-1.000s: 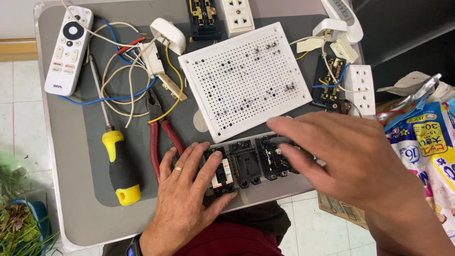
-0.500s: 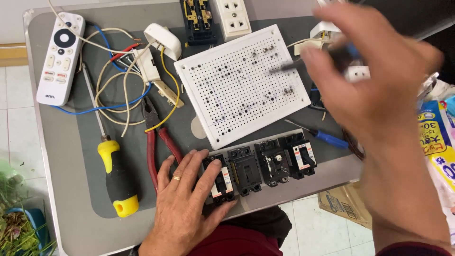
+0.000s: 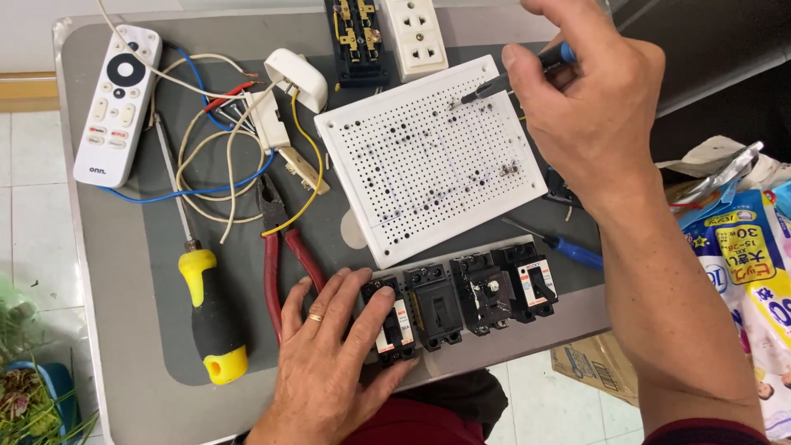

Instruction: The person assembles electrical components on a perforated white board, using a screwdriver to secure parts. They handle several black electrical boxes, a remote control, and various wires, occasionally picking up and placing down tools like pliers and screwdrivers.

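My left hand [image 3: 329, 363] lies flat at the near edge of the grey table [image 3: 115, 272], its fingers on the leftmost of a row of black circuit breakers [image 3: 461, 301]. A ring is on one finger. My right hand [image 3: 593, 99] is raised over the far right of a white perforated board [image 3: 428, 156] and grips a small blue-handled screwdriver [image 3: 527, 70]. Its dark tip points left and down at the board's upper holes.
Red-handled pliers [image 3: 284, 247] and a yellow-and-black screwdriver [image 3: 206, 305] lie left of my left hand. A white remote [image 3: 115, 103], loose wires [image 3: 222, 156], a white plug [image 3: 297, 78] and sockets [image 3: 420, 37] sit at the back. Another blue screwdriver [image 3: 568, 251] lies right; printed bags [image 3: 750, 272] beside the table.
My right hand left the breakers, rose to the far right and now holds the small screwdriver over the perforated board. My left hand stayed on the leftmost breaker.
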